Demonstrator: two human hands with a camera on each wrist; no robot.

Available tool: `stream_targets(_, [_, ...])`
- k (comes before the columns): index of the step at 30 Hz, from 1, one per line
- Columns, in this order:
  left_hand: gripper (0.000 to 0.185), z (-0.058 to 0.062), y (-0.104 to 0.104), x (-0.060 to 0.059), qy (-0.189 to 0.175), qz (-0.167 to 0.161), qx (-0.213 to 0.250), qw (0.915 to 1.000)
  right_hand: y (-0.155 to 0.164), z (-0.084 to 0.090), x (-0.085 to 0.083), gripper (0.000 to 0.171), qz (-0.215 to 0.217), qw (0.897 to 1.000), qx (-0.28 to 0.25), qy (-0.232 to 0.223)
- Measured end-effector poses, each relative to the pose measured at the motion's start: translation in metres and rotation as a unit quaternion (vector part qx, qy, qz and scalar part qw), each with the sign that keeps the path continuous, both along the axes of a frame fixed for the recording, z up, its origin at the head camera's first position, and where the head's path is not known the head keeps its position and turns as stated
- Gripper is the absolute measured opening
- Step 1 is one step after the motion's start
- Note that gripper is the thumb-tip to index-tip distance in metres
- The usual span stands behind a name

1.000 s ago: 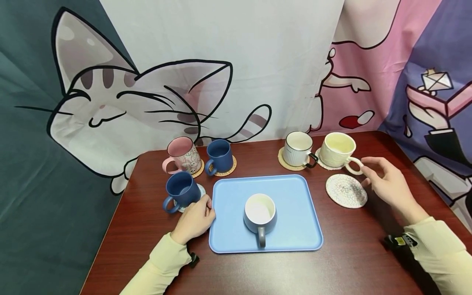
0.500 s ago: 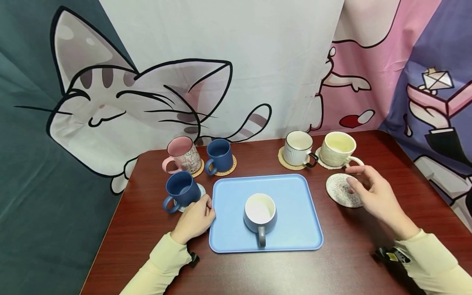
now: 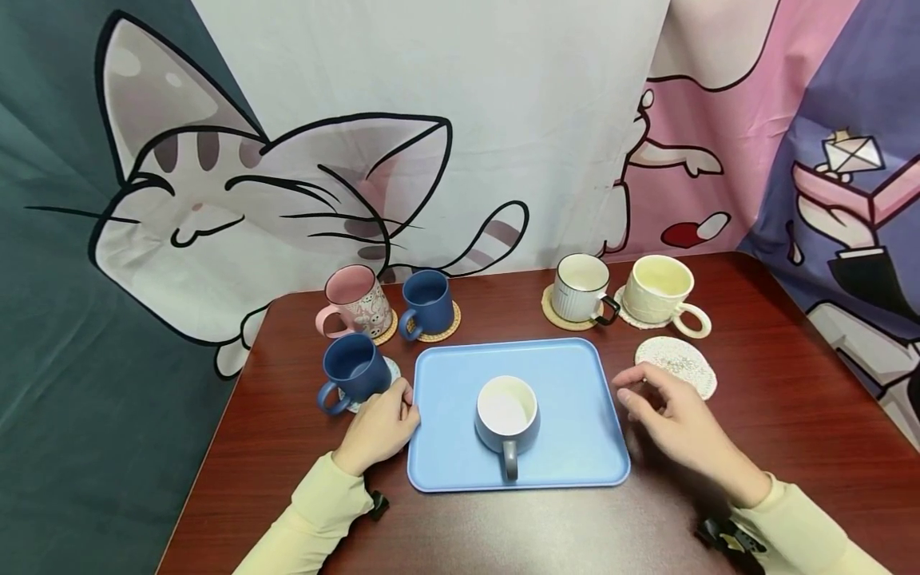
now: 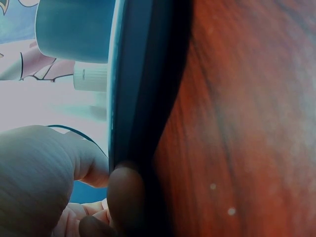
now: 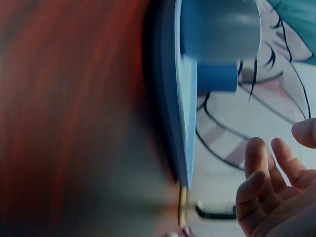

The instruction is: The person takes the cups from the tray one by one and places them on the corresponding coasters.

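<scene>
Wooden table [image 3: 690,495]: left fingers [image 3: 405,399] clamp tray [image 3: 575,375]; right fingers [image 3: 632,393] apart beside coaster [image 3: 679,359].

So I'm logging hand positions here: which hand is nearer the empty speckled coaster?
The right hand. It hovers just in front and to the left of the speckled coaster, beside the blue tray. The left hand rests at the tray's far left edge.

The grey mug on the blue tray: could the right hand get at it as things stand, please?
Probably yes. The right hand hovers open at the blue tray's right edge, and only bare tray lies between it and the grey mug.
</scene>
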State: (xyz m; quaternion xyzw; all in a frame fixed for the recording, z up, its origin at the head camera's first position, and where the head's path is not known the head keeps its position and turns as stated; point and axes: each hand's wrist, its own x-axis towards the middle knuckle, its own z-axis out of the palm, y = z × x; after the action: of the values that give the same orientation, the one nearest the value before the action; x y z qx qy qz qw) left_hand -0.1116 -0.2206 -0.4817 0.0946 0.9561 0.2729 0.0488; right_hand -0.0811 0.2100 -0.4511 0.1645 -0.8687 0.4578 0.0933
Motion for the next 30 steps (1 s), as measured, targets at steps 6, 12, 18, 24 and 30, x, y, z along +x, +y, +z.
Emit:
stream_targets(6, [0.011, 0.002, 0.0, -0.001, 0.003, -0.002, -0.005, 1.0, -0.027, -0.007, 0.018, 0.021, 0.049, 0.998, -0.019, 0.024])
stream_targets(12, [0.011, 0.003, 0.0, 0.0, 0.001, 0.0, -0.006, 1.0, -0.053, -0.016, 0.035, 0.022, 0.107, 0.993, -0.035, 0.023])
stream_targets(18, [0.011, 0.002, 0.0, 0.0, -0.002, 0.004, -0.006, 1.0, -0.076, -0.021, 0.048, 0.017, 0.161, 0.985, -0.058, -0.015])
stream_targets(24, [0.011, 0.001, 0.0, 0.0, -0.002, 0.003, -0.007, 1.0, -0.094, -0.022, 0.057, 0.015, 0.202, 0.974, -0.08, -0.061])
stream_targets(30, [0.011, 0.002, 0.0, 0.0, -0.002, 0.002, -0.006, 1.0, -0.106, -0.023, 0.061, 0.02, 0.229, 0.964, -0.096, -0.095])
